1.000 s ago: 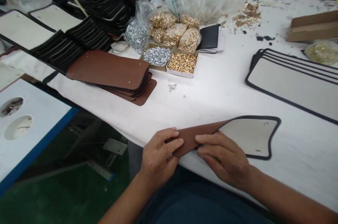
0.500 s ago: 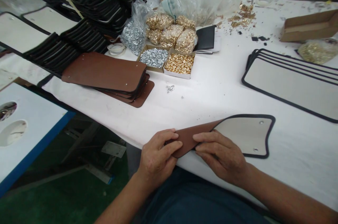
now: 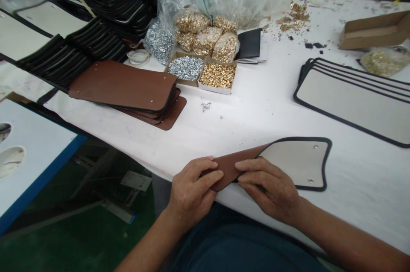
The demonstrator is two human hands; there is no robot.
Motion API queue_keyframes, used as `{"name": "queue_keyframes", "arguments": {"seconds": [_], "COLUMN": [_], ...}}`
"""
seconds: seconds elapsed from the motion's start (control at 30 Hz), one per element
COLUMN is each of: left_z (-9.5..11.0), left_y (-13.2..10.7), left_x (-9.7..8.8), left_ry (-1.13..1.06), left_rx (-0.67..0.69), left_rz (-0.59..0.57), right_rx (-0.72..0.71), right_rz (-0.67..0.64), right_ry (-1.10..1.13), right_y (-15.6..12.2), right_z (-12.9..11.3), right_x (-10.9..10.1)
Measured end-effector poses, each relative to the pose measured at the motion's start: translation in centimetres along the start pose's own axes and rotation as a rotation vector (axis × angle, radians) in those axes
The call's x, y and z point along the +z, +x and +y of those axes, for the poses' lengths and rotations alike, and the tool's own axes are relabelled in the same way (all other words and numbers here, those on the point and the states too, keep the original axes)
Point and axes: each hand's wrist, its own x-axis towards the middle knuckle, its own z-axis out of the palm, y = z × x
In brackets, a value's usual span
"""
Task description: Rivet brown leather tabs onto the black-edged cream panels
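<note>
A flat panel [image 3: 297,162], pale with a dark rim and two small metal studs, lies at the table's near edge. Its near end is folded over and shows its brown leather side [image 3: 229,168]. My left hand [image 3: 190,193] pinches that folded brown end at the table edge, fingers closed on it. My right hand [image 3: 269,188] presses its closed fingers onto the same fold from the right. Both hands touch the panel.
A stack of brown panels [image 3: 124,88] lies at the left, with black-edged stacks [image 3: 80,45] behind. Two small boxes hold silver [image 3: 185,68] and gold [image 3: 218,76] rivets, with bags of them behind. Pale panels [image 3: 352,97] lie at the right, a cardboard box [image 3: 374,30] beyond.
Both hands stay on the folded end with only slight finger shifts. The view has drifted a little to the right.
</note>
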Motion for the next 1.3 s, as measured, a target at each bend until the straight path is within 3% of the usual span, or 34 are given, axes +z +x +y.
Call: {"name": "queue_keyframes", "arguments": {"seconds": [0.17,0.43,0.63,0.9,1.3], "left_z": [0.8,1.8,1.2,1.0,0.7], "left_y": [1.2,2.6,2.4,2.9,2.6], "left_x": [-0.5,-1.1,-0.9,-0.9,-0.8], "left_ry": [-0.139,-0.502,-0.748,-0.935,-0.98], "left_rx": [-0.113,-0.597,-0.785,-0.916,-0.891], "left_rz": [0.005,-0.053,-0.059,-0.043,-0.02], "right_rx": [0.04,0.124,0.087,0.06,0.153], "right_rz": [-0.002,-0.002,0.033,0.018,0.019], "right_ry": [0.05,0.11,0.043,-0.05,-0.022], "right_y": [1.0,3.1,3.1,3.9,3.7], "right_z": [0.0,0.8,1.4,0.9,-0.1], "right_x": [-0.1,1.4,2.2,2.2,3.6]}}
